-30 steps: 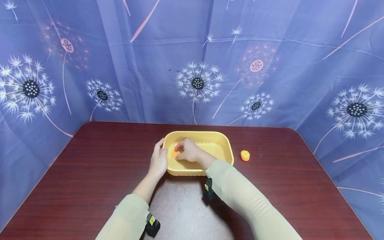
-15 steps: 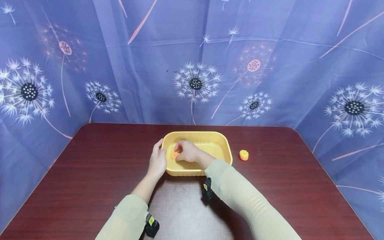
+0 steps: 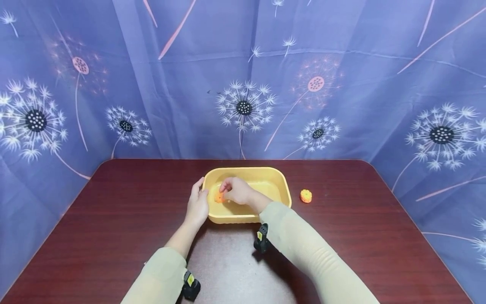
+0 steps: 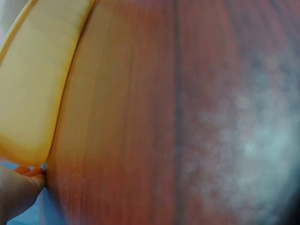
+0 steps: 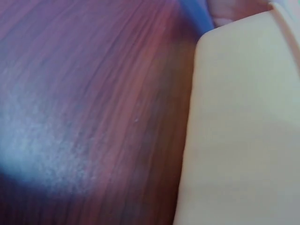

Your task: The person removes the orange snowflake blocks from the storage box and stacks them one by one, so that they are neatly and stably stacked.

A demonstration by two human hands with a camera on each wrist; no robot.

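A yellow rectangular plastic basin (image 3: 265, 190) stands on the table near its far edge. My left hand (image 3: 197, 207) grips the basin's left side, with its fingers along the outer wall; in the left wrist view, fingertips (image 4: 33, 172) show by the basin's corner. Inside the basin, near the left end, my right hand (image 3: 240, 192) pinches a small orange piece with a scalloped edge (image 3: 219, 197) between thumb and fingers. The hand partly hides this piece. Just a bit of skin (image 5: 225, 11) shows behind the basin wall in the right wrist view.
To the right of the basin lies a short, round yellow-orange piece (image 3: 306, 196) with a bumpy side, like a toy corn slice. The dark red wooden table (image 3: 125, 211) has a blue dandelion-print curtain (image 3: 190, 105) behind it.
The orange piece turns slightly at the right fingertips and shows more of its scalloped outline. The left hand stays on the basin. The whole head view shifts a little.
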